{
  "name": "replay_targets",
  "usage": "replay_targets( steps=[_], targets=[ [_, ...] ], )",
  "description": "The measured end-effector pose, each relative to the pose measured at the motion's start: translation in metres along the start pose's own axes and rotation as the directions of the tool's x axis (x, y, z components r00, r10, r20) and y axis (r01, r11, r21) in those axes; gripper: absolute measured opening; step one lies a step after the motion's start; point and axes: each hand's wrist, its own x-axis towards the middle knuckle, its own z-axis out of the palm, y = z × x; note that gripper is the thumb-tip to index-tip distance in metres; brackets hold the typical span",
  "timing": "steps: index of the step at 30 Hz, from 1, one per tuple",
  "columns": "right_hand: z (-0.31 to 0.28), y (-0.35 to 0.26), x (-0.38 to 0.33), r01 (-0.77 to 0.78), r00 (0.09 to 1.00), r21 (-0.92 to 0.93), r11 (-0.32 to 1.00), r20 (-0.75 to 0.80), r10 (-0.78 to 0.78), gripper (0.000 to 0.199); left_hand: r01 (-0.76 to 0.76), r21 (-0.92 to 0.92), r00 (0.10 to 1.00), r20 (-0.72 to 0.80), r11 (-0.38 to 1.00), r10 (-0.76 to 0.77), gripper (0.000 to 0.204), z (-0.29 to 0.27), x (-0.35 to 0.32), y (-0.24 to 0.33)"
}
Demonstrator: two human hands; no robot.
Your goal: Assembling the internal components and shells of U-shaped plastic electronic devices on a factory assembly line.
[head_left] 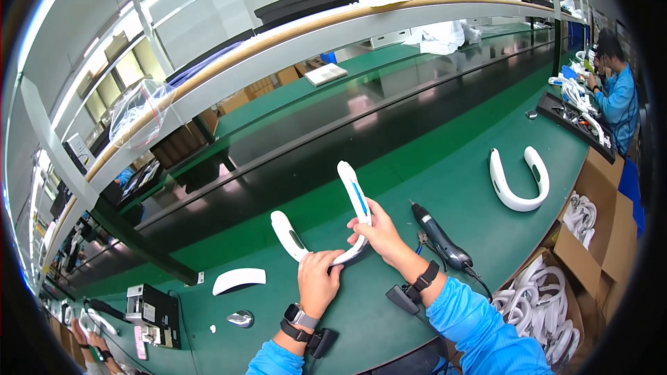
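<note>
I hold a white U-shaped neck-fan housing point(351, 194) over the green bench. My left hand point(318, 281) grips the bottom of its curve, fingers closed around it. My right hand point(375, 230) clasps the right arm of the housing, which has a blue strip along its inner side. The left arm of the housing, with a dark slot, points up and away. Both wrists wear dark bands.
An electric screwdriver point(440, 239) lies just right of my right hand. A second white U-shaped housing point(517, 180) lies further right. A white curved cover point(238, 280) and small shiny part point(240, 318) lie left. Cardboard boxes point(597, 236) of white parts stand at right. A person in blue point(615, 94) works far right.
</note>
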Motion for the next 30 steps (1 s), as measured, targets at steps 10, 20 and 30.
replay_targets(
  steps=[10,20,30],
  targets=[
    [0.037,0.004,-0.018,0.419,0.847,-0.27,0.867,-0.228,-0.481,0.051,-0.014,-0.094,1.0,-0.006,0.995,0.013,0.029,-0.002,0.006,-0.003],
    [0.028,-0.006,-0.016,0.459,0.845,-0.381,0.803,-0.093,-0.527,0.059,-0.037,-0.13,0.999,-0.003,0.991,0.037,0.033,-0.001,0.007,0.003],
    [0.032,0.018,-0.012,0.181,0.942,0.127,0.975,-0.306,-0.135,0.07,0.014,-0.094,0.999,-0.051,0.995,-0.018,0.03,0.001,0.007,0.0]
  ],
)
